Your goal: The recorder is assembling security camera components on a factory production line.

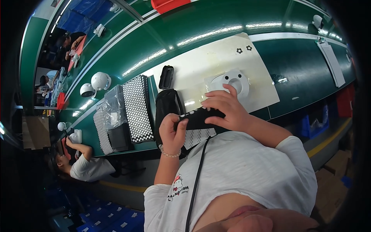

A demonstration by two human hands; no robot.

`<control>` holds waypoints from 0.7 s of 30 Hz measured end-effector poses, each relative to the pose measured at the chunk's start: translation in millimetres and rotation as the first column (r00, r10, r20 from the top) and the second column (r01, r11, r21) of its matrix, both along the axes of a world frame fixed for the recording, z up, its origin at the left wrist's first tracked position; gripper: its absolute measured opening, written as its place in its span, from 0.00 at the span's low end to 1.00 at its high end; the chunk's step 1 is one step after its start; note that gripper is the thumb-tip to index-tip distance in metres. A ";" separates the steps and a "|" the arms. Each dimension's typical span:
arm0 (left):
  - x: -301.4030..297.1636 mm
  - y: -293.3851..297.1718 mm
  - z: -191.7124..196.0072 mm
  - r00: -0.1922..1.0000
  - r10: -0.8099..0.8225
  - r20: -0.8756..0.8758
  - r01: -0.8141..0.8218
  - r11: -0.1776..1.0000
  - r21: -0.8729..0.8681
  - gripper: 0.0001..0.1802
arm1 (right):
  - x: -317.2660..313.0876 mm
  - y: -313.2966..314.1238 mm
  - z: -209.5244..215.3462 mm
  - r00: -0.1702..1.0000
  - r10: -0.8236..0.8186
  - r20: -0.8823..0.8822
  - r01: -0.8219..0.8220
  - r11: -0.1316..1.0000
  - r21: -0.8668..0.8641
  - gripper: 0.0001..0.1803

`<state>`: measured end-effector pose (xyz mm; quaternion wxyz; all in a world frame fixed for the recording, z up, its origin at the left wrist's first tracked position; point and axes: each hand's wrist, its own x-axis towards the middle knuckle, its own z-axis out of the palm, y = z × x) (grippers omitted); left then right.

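Both my hands hold a flat black elongated part (198,118) with a row of pale dots along its edge, close to my chest. My left hand (173,133), with a bead bracelet at the wrist, grips its left end. My right hand (226,110) lies over its right end, fingers spread across the top. Just beyond my right hand a white round housing (235,80) with a central hole rests on clear plastic on a cream mat (216,62). A sheet of pale strips (199,136) lies under the part.
A black pouch (167,103) and a small black rectangular piece (166,76) lie left of the mat. Perforated trays (137,108), a bagged black box (116,129) and two white dome units (100,81) stand further left. A seated co-worker (83,164) works at far left. A paper sheet (332,62) lies right.
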<state>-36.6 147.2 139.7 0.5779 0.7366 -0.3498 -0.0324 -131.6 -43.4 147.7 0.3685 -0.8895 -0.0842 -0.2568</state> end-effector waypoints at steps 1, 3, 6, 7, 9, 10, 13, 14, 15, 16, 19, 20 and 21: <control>-0.8 -1.6 3.8 0.998 -0.012 0.062 0.010 0.999 0.038 0.11 | 2.8 1.0 0.2 1.000 0.002 0.002 -0.002 1.000 0.003 0.20; -2.5 -3.1 6.2 0.997 -0.014 0.082 0.011 0.999 0.039 0.11 | 8.0 1.8 -0.4 0.998 0.002 0.066 -0.004 1.000 0.023 0.14; -5.2 -4.8 11.7 0.993 -0.025 0.114 0.019 0.998 0.054 0.11 | 5.2 -0.6 -1.6 0.995 0.036 0.096 -0.040 0.998 0.045 0.11; -5.9 -5.2 13.0 0.989 -0.030 0.142 0.021 0.998 0.065 0.11 | 3.0 -1.7 -2.4 0.995 0.039 0.094 -0.043 0.998 0.044 0.11; -3.9 -2.0 9.7 0.992 -0.012 0.124 0.002 0.997 0.078 0.11 | -4.0 -5.2 -5.2 0.988 0.078 0.136 -0.090 0.992 0.091 0.09; -2.3 3.7 5.6 0.997 0.016 0.077 -0.023 0.996 0.082 0.10 | -8.3 -7.4 -11.1 0.992 -0.009 0.126 -0.011 0.987 0.160 0.08; 1.2 9.6 0.9 0.998 0.061 -0.027 -0.060 0.998 0.026 0.10 | -27.8 -32.1 -45.0 0.950 -0.312 0.019 0.293 0.910 0.294 0.06; 3.1 11.9 -1.5 0.998 0.056 -0.015 -0.055 0.997 0.057 0.11 | -34.4 -42.4 -58.1 0.908 -0.418 -0.019 0.401 0.856 0.327 0.06; 3.5 12.5 -2.5 0.998 0.054 -0.019 -0.052 0.997 0.056 0.11 | -40.2 -51.1 -67.5 0.887 -0.454 -0.082 0.450 0.810 0.376 0.05; 3.5 12.3 -3.4 0.997 0.061 -0.052 -0.059 0.997 0.039 0.11 | -43.8 -58.3 -74.0 0.885 -0.457 -0.085 0.454 0.809 0.373 0.05; 4.7 11.0 -4.1 0.996 0.054 -0.072 -0.052 0.998 0.035 0.11 | -51.2 -64.4 -75.7 0.910 -0.311 -0.275 0.411 0.769 0.489 0.05; 5.6 10.4 -5.8 0.998 0.051 -0.048 -0.050 0.998 0.034 0.10 | -52.7 -64.2 -73.5 0.908 -0.315 -0.276 0.415 0.767 0.490 0.05; 6.2 9.7 -6.8 0.999 0.048 -0.024 -0.047 0.998 0.033 0.10 | -53.8 -63.0 -71.5 0.912 -0.299 -0.280 0.400 0.798 0.450 0.06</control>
